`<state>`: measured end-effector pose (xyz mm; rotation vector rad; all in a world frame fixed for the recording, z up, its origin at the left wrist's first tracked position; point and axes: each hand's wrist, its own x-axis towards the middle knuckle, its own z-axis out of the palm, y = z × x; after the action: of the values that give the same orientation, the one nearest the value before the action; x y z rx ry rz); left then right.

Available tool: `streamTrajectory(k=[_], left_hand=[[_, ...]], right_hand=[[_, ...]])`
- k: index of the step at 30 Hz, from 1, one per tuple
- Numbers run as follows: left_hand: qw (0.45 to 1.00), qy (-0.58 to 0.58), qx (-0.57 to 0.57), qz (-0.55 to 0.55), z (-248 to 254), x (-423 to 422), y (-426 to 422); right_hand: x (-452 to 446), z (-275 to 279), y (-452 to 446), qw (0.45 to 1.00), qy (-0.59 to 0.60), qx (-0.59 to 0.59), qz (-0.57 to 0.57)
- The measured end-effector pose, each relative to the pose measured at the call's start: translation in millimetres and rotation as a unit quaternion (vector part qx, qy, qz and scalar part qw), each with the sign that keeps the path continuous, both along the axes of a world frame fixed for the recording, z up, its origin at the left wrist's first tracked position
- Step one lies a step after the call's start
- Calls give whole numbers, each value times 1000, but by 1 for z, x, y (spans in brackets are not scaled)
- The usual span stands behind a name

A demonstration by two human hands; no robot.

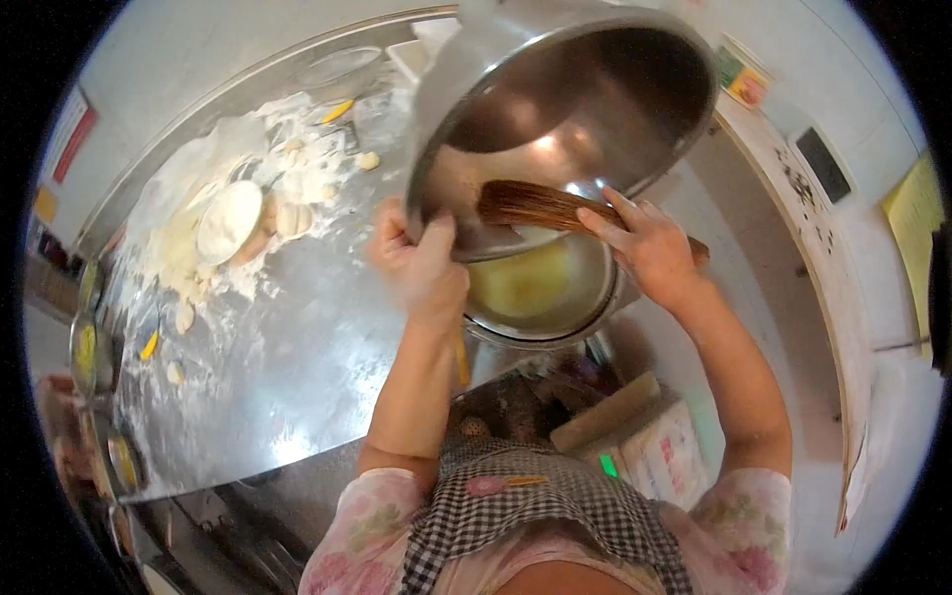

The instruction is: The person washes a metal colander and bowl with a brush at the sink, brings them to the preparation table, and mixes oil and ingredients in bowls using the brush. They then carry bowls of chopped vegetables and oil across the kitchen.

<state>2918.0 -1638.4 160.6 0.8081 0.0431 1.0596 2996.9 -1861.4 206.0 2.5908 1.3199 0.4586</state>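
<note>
A large metal pot (615, 109) is tipped on its side, its mouth facing me. My left hand (421, 258) grips its rim at the lower left, the thumb over the edge. In my right hand (650, 248) is a brown bristle brush (535, 206), its bristles reaching into the pot's mouth near the lower rim. Below the tilted rim stands another round metal pot (555, 337), with yellowish liquid (526, 281) inside. Whether the pot's rim rests on this lower pot, I cannot tell.
On the left is a steel worktop (327, 347) dusted with flour, holding a white bowl (230, 220), dough pieces (294, 218) and yellow-handled tools (150, 345). Small dishes (87, 347) line its left edge. A narrow shelf (823, 248) runs along the right wall. A cardboard box (607, 412) stands below.
</note>
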Motion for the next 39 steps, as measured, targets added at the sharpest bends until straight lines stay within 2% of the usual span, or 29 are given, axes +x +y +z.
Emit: streamTrajectory(k=[3,4,5,6,7,8,9,12,13,16,17,18,19,20,22,25,29,33,36,39], left_hand=[[991,130,-40,-1,-15,14,3],[988,153,-23,12,1,5,6],[976,199,-54,67,-1,15,3],[969,222,-99,47,-31,39,10],[958,219,-184,3,-5,18,15],[950,141,-269,-77,-19,21,20],[944,99,-303,-88,-39,28,26],[943,166,-289,-10,-34,-4,45],[949,96,-300,-14,-22,-22,55],[955,76,-286,33,15,-82,90],[962,96,-244,78,12,-100,109],[965,117,-202,116,7,-116,126],[960,90,-230,132,17,-137,137],[953,65,-260,142,26,-159,149],[942,71,-222,243,16,-200,188],[935,7,-193,297,30,-282,225],[890,-9,-161,426,22,-397,290],[863,7,-130,487,10,-517,359],[839,3,-120,531,5,-601,410],[810,3,-100,578,6,-676,453]], right_hand=[[-4,5,4,998,65,22,-6],[-7,10,12,996,85,35,-9],[-12,21,18,990,135,40,-17],[-2,16,14,995,86,48,19],[-3,20,18,990,112,82,18],[-6,27,22,992,96,71,40],[-7,35,28,994,77,61,49],[-25,52,50,989,106,83,65],[-27,52,59,990,56,68,107],[-43,54,102,975,58,110,187],[-48,54,120,977,32,88,194],[-55,53,141,961,39,113,249],[-64,53,161,945,44,135,296],[-76,55,181,936,54,136,319],[-107,59,225,926,72,135,344],[-154,51,303,896,95,142,409],[-248,38,408,850,159,139,482],[-353,23,510,816,236,114,516],[-433,17,586,803,300,67,511],[-503,21,651,800,293,44,522]])
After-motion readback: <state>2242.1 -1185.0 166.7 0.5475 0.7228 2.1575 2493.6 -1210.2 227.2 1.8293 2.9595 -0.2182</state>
